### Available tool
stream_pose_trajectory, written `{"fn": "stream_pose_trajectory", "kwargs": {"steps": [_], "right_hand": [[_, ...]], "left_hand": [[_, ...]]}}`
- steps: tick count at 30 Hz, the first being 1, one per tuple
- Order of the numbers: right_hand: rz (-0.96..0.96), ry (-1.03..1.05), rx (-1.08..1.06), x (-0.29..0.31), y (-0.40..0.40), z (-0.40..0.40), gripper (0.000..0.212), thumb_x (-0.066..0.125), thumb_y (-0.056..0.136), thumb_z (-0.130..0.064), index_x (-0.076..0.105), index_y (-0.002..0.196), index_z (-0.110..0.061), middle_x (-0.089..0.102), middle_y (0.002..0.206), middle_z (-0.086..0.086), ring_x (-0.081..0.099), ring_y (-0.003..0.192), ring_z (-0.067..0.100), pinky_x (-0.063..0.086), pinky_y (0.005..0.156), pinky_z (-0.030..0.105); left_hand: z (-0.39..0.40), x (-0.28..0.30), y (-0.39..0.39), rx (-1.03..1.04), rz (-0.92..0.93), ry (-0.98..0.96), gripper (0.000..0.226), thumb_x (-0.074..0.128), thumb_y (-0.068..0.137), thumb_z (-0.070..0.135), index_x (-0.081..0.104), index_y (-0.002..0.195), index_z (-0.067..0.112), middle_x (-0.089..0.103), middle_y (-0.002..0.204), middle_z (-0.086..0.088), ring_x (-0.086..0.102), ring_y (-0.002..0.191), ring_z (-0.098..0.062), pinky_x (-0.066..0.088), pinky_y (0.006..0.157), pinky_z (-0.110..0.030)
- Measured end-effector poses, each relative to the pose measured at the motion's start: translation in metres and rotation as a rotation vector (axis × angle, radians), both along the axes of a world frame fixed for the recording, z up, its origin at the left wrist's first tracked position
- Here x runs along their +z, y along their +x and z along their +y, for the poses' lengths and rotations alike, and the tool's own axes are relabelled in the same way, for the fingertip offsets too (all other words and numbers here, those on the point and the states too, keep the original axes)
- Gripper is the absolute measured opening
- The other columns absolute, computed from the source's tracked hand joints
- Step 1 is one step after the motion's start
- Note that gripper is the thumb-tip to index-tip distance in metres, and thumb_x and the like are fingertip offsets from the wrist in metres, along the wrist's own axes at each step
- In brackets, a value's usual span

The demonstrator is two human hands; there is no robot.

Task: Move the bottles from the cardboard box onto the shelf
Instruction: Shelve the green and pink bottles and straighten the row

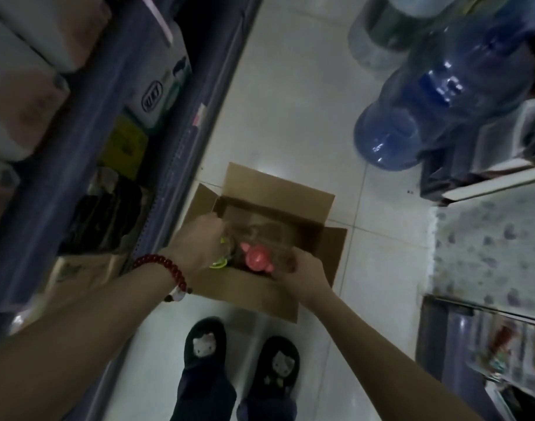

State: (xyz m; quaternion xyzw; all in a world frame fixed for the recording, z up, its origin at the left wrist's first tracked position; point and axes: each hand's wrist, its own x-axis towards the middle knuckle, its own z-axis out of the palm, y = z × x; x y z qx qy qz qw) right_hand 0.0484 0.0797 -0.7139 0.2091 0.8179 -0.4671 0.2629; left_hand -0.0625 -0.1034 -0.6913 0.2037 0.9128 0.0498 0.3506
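While both hands reach down into it, box: brown cardboard box (pixel 261 238) on the floor, corrugated, matte, four flaps folded out, just beside the shelf base.
Bottles: two seen from above, inside the box at its near end; clear plastic bodies, blurred. One bottle has a pink round cap (pixel 258 257) w/ small side tabs; the other has a yellow-green cap (pixel 219 262), mostly hidden under the left hand.
Rest of box: far half looks bare, dark brown bottom; cannot tell if more bottles lie there.
Left hand (pixel 196 244): over the green-capped bottle, fingers curled down around its top; seems closed on it, but the grip is partly hidden. Wrist wears a bracelet (pixel 166 273) of dark red round beads.
Right hand (pixel 302 276): fingers wrapped on the clear shoulder of the pink-capped bottle, right of the cap.
Hands: apart, caps between them.
Shelf (pixel 181 141): blue-grey metal, left side; holds soft white packs and a yellow packet, blurred.
Floor (pixel 290 117): glossy white tiles, thin grout lines.
Jugs (pixel 436 110): big blue translucent water jugs, upper right, well apart from the box.
Slippers (pixel 204 344): black, fuzzy, white cat faces, near the box's front flap.
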Motion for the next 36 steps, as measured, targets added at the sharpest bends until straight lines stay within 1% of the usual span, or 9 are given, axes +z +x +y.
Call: {"fn": "stream_pose_trajectory", "kwargs": {"steps": [3,6,9,12,20,24,29,32,36], "right_hand": [[0.044,-0.046,-0.079,-0.036,0.005,-0.012,0.015,0.066,0.084,-0.035,0.054,0.091,-0.04,0.056,0.085,-0.024,0.053,0.081,-0.009,0.044,0.082,0.015],[0.037,-0.073,-0.193,-0.068,0.008,-0.024,0.025,0.069,0.078,-0.046,0.054,0.097,-0.039,0.058,0.097,-0.02,0.056,0.091,-0.001,0.043,0.085,0.02],[0.072,-0.065,-0.279,-0.097,0.008,-0.034,0.032,0.072,0.076,-0.047,0.047,0.097,-0.045,0.049,0.099,-0.026,0.052,0.1,0.003,0.04,0.088,0.023],[0.096,-0.036,-0.268,-0.122,0.007,-0.044,0.05,0.075,0.076,-0.04,0.046,0.116,-0.04,0.049,0.116,-0.02,0.048,0.116,0.01,0.04,0.1,0.033],[0.057,-0.008,-0.213,-0.168,0.003,-0.063,0.08,0.071,0.077,-0.047,0.031,0.143,-0.026,0.039,0.144,0.0,0.041,0.129,0.019,0.038,0.106,0.035],[0.075,0.003,-0.3,-0.18,-0.004,-0.06,0.079,0.067,0.082,-0.042,0.023,0.146,-0.031,0.034,0.147,0.0,0.041,0.13,0.02,0.039,0.104,0.034],[0.145,0.001,-0.496,-0.186,-0.024,-0.047,0.073,0.071,0.08,-0.038,0.032,0.141,-0.033,0.039,0.143,-0.002,0.043,0.129,0.019,0.039,0.102,0.034],[0.133,0.021,-0.501,-0.188,-0.029,-0.039,0.083,0.082,0.068,-0.031,0.036,0.137,-0.03,0.043,0.14,-0.002,0.045,0.126,0.017,0.042,0.104,0.039],[0.125,0.064,-0.565,-0.185,-0.029,-0.035,0.066,0.082,0.068,-0.024,0.045,0.123,-0.027,0.052,0.129,-0.002,0.052,0.12,0.019,0.048,0.101,0.044]], "left_hand": [[-0.015,-0.04,0.011,0.105,0.096,0.105,0.038,0.058,0.086,0.022,0.053,0.123,0.016,0.05,0.111,-0.006,0.052,0.106,-0.026,0.045,0.078,-0.033],[-0.029,-0.072,0.027,0.265,0.206,0.237,0.046,0.056,0.09,0.022,0.045,0.134,0.013,0.046,0.131,-0.007,0.048,0.117,-0.026,0.043,0.095,-0.037],[-0.039,-0.099,0.041,0.358,0.18,0.361,0.051,0.056,0.091,0.028,0.042,0.138,0.013,0.04,0.141,-0.006,0.042,0.127,-0.024,0.038,0.106,-0.037],[-0.043,-0.121,0.052,0.403,0.098,0.432,0.069,0.058,0.086,0.043,0.032,0.145,0.019,0.023,0.154,0.001,0.026,0.14,-0.017,0.027,0.114,-0.034],[-0.045,-0.156,0.05,0.366,0.184,0.498,0.097,0.071,0.072,0.051,0.007,0.145,0.043,-0.009,0.145,0.032,0.0,0.143,-0.008,0.012,0.109,-0.033],[-0.04,-0.164,0.038,0.383,0.185,0.571,0.099,0.077,0.07,0.04,0.015,0.147,0.039,-0.001,0.151,0.028,0.008,0.146,-0.016,0.025,0.115,-0.041],[-0.026,-0.173,0.02,0.472,0.256,0.647,0.091,0.081,0.067,0.033,0.03,0.142,0.039,0.005,0.156,0.014,0.012,0.137,-0.001,0.021,0.108,-0.022],[-0.018,-0.174,0.013,0.52,0.241,0.636,0.091,0.083,0.063,0.032,0.034,0.139,0.043,0.013,0.153,0.003,0.021,0.133,-0.007,0.022,0.106,-0.022],[-0.011,-0.171,0.011,0.538,0.252,0.587,0.089,0.083,0.064,0.03,0.036,0.138,0.04,0.032,0.138,-0.003,0.034,0.114,-0.005,0.031,0.097,-0.019]]}}
